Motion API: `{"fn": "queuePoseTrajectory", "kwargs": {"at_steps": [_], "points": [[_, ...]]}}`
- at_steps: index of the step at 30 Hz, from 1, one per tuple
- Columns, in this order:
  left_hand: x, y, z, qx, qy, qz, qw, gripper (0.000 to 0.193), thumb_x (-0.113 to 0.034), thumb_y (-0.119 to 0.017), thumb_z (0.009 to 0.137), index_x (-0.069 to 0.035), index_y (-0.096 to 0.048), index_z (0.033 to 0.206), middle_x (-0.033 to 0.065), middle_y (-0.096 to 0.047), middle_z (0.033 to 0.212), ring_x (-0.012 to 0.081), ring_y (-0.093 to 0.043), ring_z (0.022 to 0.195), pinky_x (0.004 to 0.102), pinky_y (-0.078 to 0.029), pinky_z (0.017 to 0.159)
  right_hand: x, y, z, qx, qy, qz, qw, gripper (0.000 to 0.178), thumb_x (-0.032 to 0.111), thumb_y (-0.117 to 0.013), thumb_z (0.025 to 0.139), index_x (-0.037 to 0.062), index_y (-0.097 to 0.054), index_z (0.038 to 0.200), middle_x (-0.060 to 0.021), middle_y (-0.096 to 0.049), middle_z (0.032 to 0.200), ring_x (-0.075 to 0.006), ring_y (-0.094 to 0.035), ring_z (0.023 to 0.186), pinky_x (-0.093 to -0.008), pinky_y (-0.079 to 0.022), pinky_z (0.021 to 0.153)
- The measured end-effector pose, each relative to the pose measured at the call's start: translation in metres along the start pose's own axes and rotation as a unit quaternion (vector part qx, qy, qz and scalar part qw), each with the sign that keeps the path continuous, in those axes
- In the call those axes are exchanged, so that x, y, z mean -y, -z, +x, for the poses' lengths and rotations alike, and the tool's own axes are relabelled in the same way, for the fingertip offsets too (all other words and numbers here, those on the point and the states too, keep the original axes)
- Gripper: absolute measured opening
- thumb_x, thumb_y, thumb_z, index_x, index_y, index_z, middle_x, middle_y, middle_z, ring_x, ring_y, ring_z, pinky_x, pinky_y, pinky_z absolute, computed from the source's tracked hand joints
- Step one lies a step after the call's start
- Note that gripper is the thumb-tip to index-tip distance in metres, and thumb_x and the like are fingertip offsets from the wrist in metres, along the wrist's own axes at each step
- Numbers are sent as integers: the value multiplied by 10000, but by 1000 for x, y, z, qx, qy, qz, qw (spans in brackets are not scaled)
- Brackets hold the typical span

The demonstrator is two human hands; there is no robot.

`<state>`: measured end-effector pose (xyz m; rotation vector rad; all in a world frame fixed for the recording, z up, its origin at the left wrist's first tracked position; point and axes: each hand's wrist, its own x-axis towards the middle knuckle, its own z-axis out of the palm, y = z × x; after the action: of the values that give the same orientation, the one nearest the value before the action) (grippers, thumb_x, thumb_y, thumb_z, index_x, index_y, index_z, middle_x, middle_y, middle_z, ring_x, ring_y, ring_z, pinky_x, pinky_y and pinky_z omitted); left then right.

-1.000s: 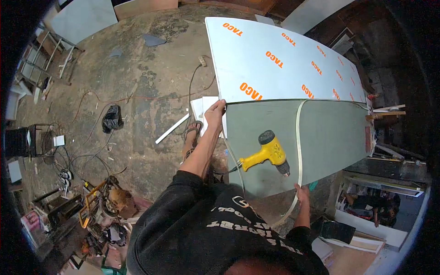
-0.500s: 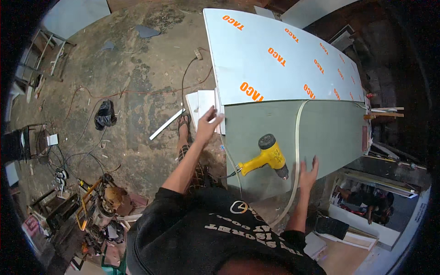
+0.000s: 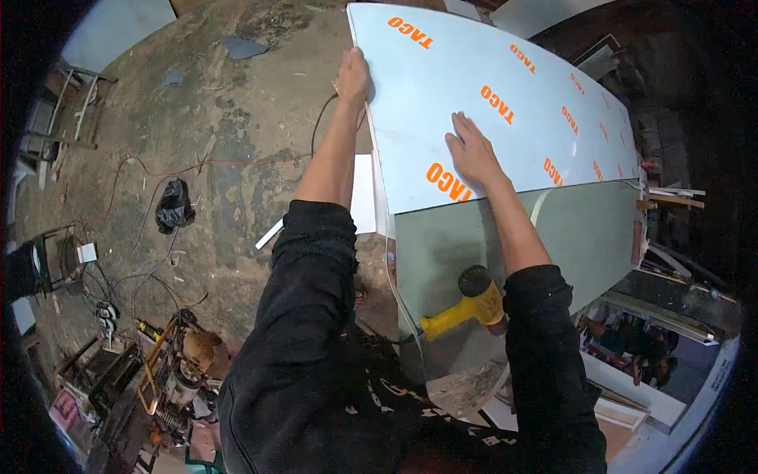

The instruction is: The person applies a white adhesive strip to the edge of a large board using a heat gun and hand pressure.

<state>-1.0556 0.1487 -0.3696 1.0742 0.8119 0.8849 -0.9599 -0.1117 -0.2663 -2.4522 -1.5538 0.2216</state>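
Sheeting, a large white panel (image 3: 489, 103) with orange print, lay over the grey desk (image 3: 584, 237); the left hand (image 3: 353, 77) gripped its left edge, the right hand (image 3: 472, 152) pressed flat, fingers spread. If pushed unevenly, it might slide and knock the yellow heat gun (image 3: 466, 306) off the near edge.

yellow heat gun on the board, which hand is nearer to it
Right. The right hand lies flat on the white laminate sheet, just up the board from the yellow heat gun. The left hand grips the sheet's far left edge, farther away.
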Motion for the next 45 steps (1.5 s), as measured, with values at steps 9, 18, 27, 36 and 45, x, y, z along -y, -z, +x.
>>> {"fn": "queuePoseTrajectory", "kwargs": {"at_steps": [9, 18, 27, 36, 45], "points": [[5, 0, -50, 10, -52, 73, 996, 592, -458, -292, 1002, 75, -492, 1163, 170, -550, 1088, 236, -481, 1014, 374, -376, 918, -17, -22, 0, -5, 1, 40, 999, 505, 303, -457, 954, 61, -408, 1395, -163, -357, 1462, -343, -284, 1379, -499, -243, 1108], [7, 2, -184, 71, -61, -50, 994, 742, -507, -223, 999, -6, 33, 1482, 196, -47, 1553, 283, -40, 1437, 368, -30, 1151, -18, -29, -3, -24, -15, 27, 999, 516, 326, -441, 958, 66, -399, 1401, -149, -334, 1479, -335, -253, 1394, -512, -217, 1118], [25, 28, -283, 106, 34, 13, 994, 692, -439, -288, 1005, 48, -109, 1463, 201, -186, 1509, 262, -240, 1372, 338, -192, 1104, -24, -1, -4, 39, -9, 69, 997, 558, 368, -457, 950, 74, -371, 1417, -161, -310, 1488, -313, -236, 1404, -450, -210, 1136], [-18, 52, -123, 81, 53, 27, 995, 647, -351, -463, 981, 80, -260, 1419, 247, -390, 1410, 272, -456, 1254, 329, -382, 1006, 98, 22, -242, -208, -209, 134, 946, 351, 88, -605, 844, -16, -540, 1173, -200, -546, 1199, -328, -517, 1131, -437, -394, 982], [-39, 0, 0, -16, -48, 80, 995, 447, -159, -531, 920, 121, -487, 1265, 131, -661, 1003, 156, -584, 872, 283, -471, 779, 181, -23, -304, -220, -644, 297, 669, 687, 185, -674, 852, 8, -280, 1386, -170, -446, 1270, -280, -503, 1117, -395, -445, 900]]}}
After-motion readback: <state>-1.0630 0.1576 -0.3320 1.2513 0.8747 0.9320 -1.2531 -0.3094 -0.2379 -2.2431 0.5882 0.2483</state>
